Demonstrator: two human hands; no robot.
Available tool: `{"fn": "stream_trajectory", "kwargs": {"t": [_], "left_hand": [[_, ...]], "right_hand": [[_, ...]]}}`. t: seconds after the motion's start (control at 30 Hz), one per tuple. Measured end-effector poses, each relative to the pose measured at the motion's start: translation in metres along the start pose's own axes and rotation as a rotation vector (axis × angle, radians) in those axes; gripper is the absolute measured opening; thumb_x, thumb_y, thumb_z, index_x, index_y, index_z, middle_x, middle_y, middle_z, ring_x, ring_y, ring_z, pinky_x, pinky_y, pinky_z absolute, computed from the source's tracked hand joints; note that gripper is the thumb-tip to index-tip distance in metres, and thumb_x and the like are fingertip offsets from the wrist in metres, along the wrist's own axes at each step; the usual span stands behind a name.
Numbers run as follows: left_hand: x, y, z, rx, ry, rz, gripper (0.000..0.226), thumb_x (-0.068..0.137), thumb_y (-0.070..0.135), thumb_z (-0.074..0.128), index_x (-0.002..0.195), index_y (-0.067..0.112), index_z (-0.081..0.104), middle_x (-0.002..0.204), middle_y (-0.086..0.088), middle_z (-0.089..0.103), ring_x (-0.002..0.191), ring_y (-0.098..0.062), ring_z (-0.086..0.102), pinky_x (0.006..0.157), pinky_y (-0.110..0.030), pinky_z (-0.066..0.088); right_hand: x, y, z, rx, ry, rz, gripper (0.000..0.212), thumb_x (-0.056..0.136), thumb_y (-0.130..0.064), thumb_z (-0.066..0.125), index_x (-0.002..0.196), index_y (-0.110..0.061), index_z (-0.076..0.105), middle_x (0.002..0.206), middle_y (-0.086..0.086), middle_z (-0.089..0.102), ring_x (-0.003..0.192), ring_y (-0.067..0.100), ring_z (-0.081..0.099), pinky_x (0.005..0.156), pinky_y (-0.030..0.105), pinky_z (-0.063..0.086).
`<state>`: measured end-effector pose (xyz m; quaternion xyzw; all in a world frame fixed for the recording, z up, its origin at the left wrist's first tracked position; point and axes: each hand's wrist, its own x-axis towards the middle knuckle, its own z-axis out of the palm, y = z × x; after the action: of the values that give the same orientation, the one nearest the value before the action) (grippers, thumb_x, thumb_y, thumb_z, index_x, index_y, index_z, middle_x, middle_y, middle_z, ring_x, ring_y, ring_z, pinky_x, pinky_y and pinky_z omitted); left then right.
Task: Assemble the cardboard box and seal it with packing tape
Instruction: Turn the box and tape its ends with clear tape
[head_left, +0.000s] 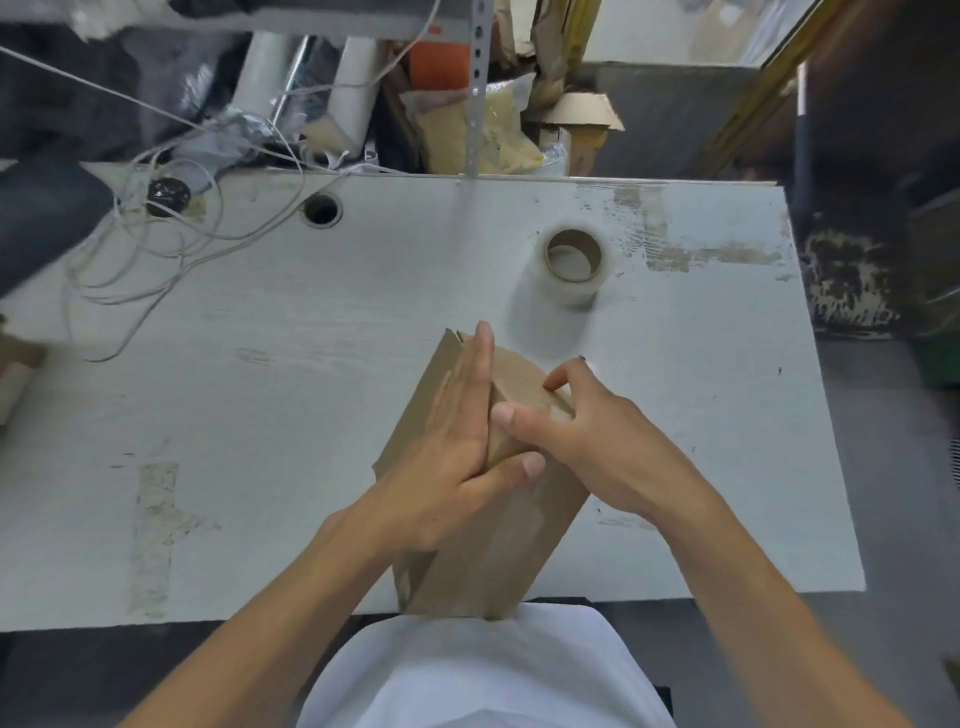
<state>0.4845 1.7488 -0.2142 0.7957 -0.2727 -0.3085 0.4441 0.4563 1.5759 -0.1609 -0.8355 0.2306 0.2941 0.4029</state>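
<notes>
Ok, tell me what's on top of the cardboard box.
Both hands are on the cardboard box: the left hand lies flat along its top flaps, the right hand curls over a folded flap. The flaps beneath them and the box's inside are covered.

Cardboard box (498, 530): plain brown, matt, unprinted. Tape roll (573, 266): clear glossy film on brown cardboard core. Tabletop (363, 312): white painted surface, matt, scuffed, paint worn off in patches. Upright (478, 88): grey perforated metal. Cord (156, 234): white, smooth.
</notes>
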Motion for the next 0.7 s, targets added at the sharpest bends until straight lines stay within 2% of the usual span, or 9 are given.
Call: {"fn": "stream_trajectory", "kwargs": {"t": [0.07, 0.13, 0.2, 0.3, 0.4, 0.47, 0.53, 0.6, 0.7], "left_hand": [[-0.005, 0.0, 0.001, 0.097, 0.042, 0.013, 0.101, 0.089, 0.077, 0.035, 0.155, 0.028, -0.023, 0.16, 0.014, -0.034, 0.147, -0.001, -0.029, 0.125, -0.043, -0.008], [-0.012, -0.004, -0.001, 0.177, 0.097, -0.055, 0.102, 0.077, 0.093, 0.017, 0.153, 0.039, -0.023, 0.16, 0.011, -0.035, 0.147, -0.004, -0.032, 0.124, -0.048, -0.009], [-0.017, -0.01, -0.007, 0.24, 0.19, -0.176, 0.092, 0.073, 0.095, 0.011, 0.148, 0.054, -0.022, 0.161, 0.01, -0.033, 0.148, -0.01, -0.031, 0.122, -0.055, -0.008], [-0.022, -0.005, -0.017, 0.13, 0.345, -0.3, 0.084, 0.072, 0.087, 0.033, 0.143, 0.07, -0.008, 0.163, 0.013, -0.027, 0.153, -0.021, -0.017, 0.121, -0.054, 0.004], [-0.022, 0.004, -0.027, -0.115, 0.507, -0.216, 0.095, 0.064, 0.075, 0.064, 0.145, 0.067, 0.015, 0.165, 0.008, 0.005, 0.147, -0.012, 0.022, 0.113, -0.031, 0.028], [-0.023, 0.007, -0.031, -0.144, 0.568, -0.122, 0.096, 0.061, 0.067, 0.071, 0.145, 0.065, 0.023, 0.156, 0.01, 0.022, 0.137, -0.006, 0.035, 0.103, -0.019, 0.036], [-0.023, 0.006, -0.033, -0.133, 0.606, -0.064, 0.101, 0.061, 0.061, 0.075, 0.147, 0.061, 0.023, 0.154, 0.012, 0.025, 0.134, -0.002, 0.036, 0.096, -0.01, 0.035], [-0.022, 0.005, -0.031, -0.084, 0.625, -0.027, 0.107, 0.064, 0.053, 0.082, 0.151, 0.056, 0.02, 0.156, 0.011, 0.021, 0.136, -0.002, 0.033, 0.098, -0.01, 0.034], [-0.02, 0.006, -0.027, -0.014, 0.66, 0.013, 0.119, 0.071, 0.033, 0.09, 0.157, 0.046, 0.008, 0.161, 0.011, 0.015, 0.14, 0.002, 0.026, 0.103, -0.012, 0.03]], "right_hand": [[-0.008, 0.009, 0.004, 0.059, 0.067, -0.077, 0.08, 0.057, -0.085, 0.046, 0.124, -0.041, 0.041, 0.106, -0.017, 0.058, 0.096, 0.01, 0.061, 0.082, 0.039, 0.053], [-0.012, 0.022, 0.005, 0.21, 0.125, -0.173, 0.076, 0.061, -0.077, 0.051, 0.129, -0.045, 0.042, 0.115, -0.018, 0.059, 0.099, 0.004, 0.062, 0.08, 0.033, 0.052], [-0.017, 0.035, 0.003, 0.384, 0.151, -0.282, 0.075, 0.063, -0.066, 0.055, 0.134, -0.046, 0.042, 0.12, -0.019, 0.06, 0.105, -0.002, 0.061, 0.08, 0.028, 0.05], [-0.019, 0.053, 0.003, 0.545, 0.188, -0.421, 0.082, 0.064, -0.055, 0.056, 0.143, -0.042, 0.039, 0.133, -0.011, 0.057, 0.119, 0.005, 0.057, 0.09, 0.029, 0.05], [-0.021, 0.063, 0.01, 0.623, 0.152, -0.522, 0.087, 0.067, -0.047, 0.055, 0.151, -0.037, 0.031, 0.143, -0.003, 0.05, 0.127, 0.011, 0.053, 0.095, 0.033, 0.052], [-0.02, 0.064, 0.008, 0.611, 0.099, -0.538, 0.089, 0.07, -0.042, 0.056, 0.153, -0.038, 0.025, 0.149, -0.008, 0.044, 0.132, 0.009, 0.048, 0.098, 0.029, 0.051], [-0.019, 0.06, 0.006, 0.537, 0.092, -0.533, 0.09, 0.072, -0.04, 0.06, 0.154, -0.039, 0.022, 0.15, -0.017, 0.04, 0.133, 0.002, 0.046, 0.095, 0.021, 0.05], [-0.017, 0.051, 0.005, 0.34, 0.204, -0.521, 0.093, 0.077, -0.038, 0.069, 0.154, -0.039, 0.017, 0.15, -0.016, 0.038, 0.131, 0.006, 0.046, 0.099, 0.029, 0.051], [-0.012, 0.037, 0.006, 0.053, 0.331, -0.522, 0.117, 0.079, -0.041, 0.079, 0.152, -0.046, -0.012, 0.158, -0.016, 0.02, 0.127, 0.003, 0.04, 0.1, 0.028, 0.044]]}}
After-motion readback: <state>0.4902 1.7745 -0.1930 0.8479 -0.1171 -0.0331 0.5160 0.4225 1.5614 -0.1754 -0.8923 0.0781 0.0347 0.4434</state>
